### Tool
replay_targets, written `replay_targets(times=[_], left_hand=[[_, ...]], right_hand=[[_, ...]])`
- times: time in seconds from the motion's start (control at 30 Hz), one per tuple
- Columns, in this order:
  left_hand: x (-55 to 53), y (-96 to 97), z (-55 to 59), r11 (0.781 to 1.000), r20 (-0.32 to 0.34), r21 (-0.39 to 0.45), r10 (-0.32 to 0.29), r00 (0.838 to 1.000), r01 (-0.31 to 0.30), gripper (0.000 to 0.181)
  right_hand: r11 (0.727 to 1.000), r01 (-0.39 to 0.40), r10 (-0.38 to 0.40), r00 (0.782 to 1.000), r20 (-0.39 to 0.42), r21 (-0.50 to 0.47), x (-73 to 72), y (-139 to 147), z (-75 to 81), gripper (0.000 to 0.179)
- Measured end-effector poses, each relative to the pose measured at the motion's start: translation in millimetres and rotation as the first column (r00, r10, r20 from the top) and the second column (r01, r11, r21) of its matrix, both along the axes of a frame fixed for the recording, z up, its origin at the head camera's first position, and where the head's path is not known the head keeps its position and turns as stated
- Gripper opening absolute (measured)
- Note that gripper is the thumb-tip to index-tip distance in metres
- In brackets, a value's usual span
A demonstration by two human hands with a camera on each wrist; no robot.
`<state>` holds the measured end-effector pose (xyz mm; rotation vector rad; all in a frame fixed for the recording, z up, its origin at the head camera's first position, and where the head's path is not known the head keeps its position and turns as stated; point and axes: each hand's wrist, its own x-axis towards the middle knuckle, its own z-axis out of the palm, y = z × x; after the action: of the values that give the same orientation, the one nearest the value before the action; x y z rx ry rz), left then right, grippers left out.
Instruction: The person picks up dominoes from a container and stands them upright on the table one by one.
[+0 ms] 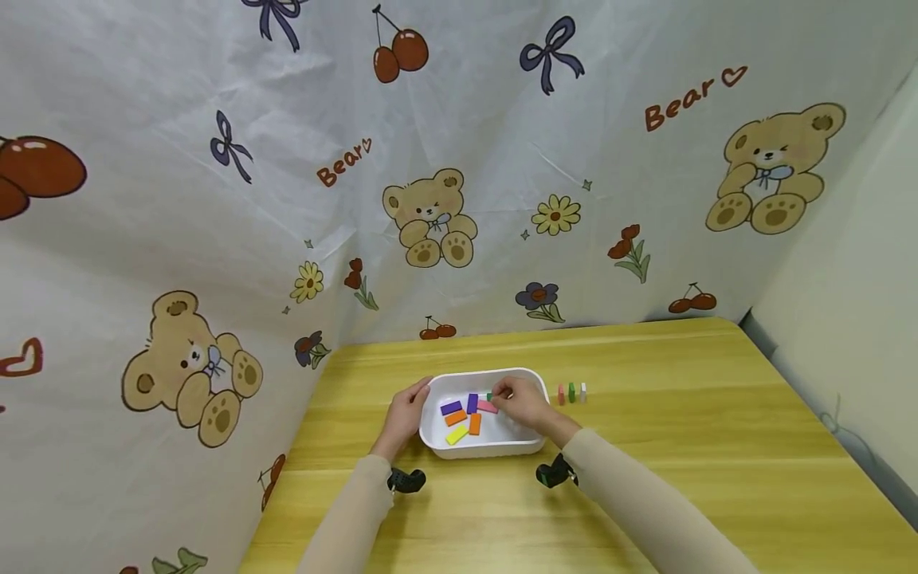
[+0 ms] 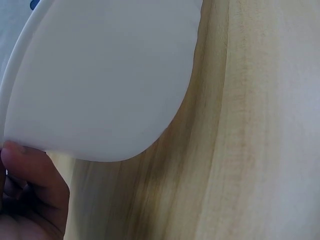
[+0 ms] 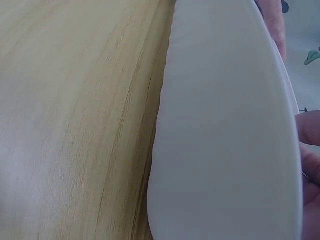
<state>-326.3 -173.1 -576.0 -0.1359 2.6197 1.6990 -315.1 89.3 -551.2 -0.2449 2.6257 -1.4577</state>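
Observation:
A white plastic basin stands on the table with several small coloured blocks inside. My left hand holds its left end, the thumb right at the rim in the left wrist view. Over the basin's right half, my right hand has thumb and fingers brought together at a green block, mostly hidden by the fingertips. Close by lie a pink block and a purple block. Another purple block, two orange ones and a yellow block lie farther left.
Right of the basin, a red-pink block, a green one and a white one stand in a row on the wooden table. A patterned cloth hangs behind and to the left.

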Motion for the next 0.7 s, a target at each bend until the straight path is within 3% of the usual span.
replay_targets(times=[0.17, 0.7], left_hand=[[1.8, -0.2, -2.0, 1.000, 0.009, -0.009, 0.011, 1.000, -0.011, 0.039], [1.8, 0.5, -1.5, 1.000, -0.026, -0.010, 0.007, 1.000, -0.008, 0.039]], right_hand=[[1.000, -0.001, 0.002, 1.000, 0.016, -0.011, 0.7, -2.7, -4.1, 0.015], [0.996, -0.019, 0.018, 1.000, 0.008, 0.087, -4.6, -8.8, -8.3, 0.021]])
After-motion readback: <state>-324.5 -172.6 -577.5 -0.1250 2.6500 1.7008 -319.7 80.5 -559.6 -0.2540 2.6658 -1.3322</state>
